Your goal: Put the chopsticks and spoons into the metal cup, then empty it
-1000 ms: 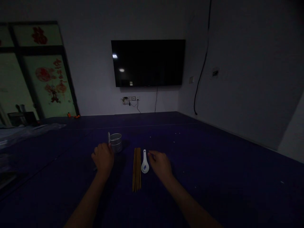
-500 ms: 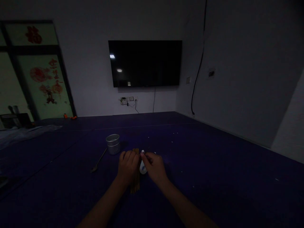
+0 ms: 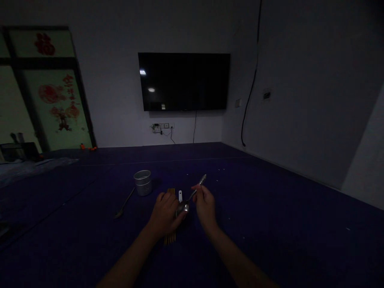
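A metal spoon (image 3: 192,194) slants up to the right between my hands. My right hand (image 3: 205,206) pinches its handle below the patterned end. My left hand (image 3: 164,212) is closed at the spoon's bowl, its thumb along the bowl's near side. Under and beside the left hand lies a row of several wooden chopsticks (image 3: 170,239), the middle covered by the hand. To their right shows the handle of a white spoon (image 3: 180,195); the rest of it is hidden behind the metal spoon and my left hand.
Left of my hands a metal cup (image 3: 143,183) stands upright, with another long-handled spoon (image 3: 124,205) lying beside it. Small white bits are scattered over the dark blue surface (image 3: 270,224). A television (image 3: 184,82) hangs on the far wall; plastic sheeting (image 3: 36,170) lies far left.
The metal spoon has come into view between my hands. My right hand has moved right, and my left thumb has stretched out to the spoon's bowl. The cup and chopsticks stay put.
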The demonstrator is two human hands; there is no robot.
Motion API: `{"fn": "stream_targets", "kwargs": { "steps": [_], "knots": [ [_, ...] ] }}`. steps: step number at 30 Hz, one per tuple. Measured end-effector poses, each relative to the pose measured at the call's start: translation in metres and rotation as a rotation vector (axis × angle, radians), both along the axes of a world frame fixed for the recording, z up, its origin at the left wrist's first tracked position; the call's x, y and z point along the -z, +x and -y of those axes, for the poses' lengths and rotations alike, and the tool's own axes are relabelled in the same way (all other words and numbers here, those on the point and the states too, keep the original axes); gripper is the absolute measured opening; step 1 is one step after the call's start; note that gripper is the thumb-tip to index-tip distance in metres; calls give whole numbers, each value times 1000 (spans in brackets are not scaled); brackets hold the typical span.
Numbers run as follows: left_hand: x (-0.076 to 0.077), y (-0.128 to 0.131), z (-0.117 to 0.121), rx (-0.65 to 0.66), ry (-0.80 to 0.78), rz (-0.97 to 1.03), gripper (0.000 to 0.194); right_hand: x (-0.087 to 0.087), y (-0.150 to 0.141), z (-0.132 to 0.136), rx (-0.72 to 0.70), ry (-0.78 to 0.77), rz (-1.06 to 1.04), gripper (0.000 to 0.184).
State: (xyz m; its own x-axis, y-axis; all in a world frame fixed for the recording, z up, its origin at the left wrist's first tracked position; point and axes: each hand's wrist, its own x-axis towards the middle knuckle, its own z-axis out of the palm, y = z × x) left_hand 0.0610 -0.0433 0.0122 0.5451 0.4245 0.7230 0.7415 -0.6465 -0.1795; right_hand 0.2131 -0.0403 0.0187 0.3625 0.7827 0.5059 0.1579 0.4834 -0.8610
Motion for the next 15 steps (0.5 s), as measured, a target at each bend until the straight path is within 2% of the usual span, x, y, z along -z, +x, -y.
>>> {"fn": "stream_targets", "kwargs": {
  "steps": [4, 9, 12, 15],
  "knots": [
    [2, 0, 0, 44, -17, -2, 38, 2, 2, -3, 21, -3, -48, 43],
    [4, 1, -1, 56, 14, -8, 31, 3, 3, -5, 7, -8, -49, 44],
    [5, 2, -2, 34, 30, -1, 29, 3, 1, -4, -8, -18, 39, 44],
    [5, 1, -3, -37, 43, 30, 26, 5, -3, -2, -21, -23, 213, 39]
  ]
}}
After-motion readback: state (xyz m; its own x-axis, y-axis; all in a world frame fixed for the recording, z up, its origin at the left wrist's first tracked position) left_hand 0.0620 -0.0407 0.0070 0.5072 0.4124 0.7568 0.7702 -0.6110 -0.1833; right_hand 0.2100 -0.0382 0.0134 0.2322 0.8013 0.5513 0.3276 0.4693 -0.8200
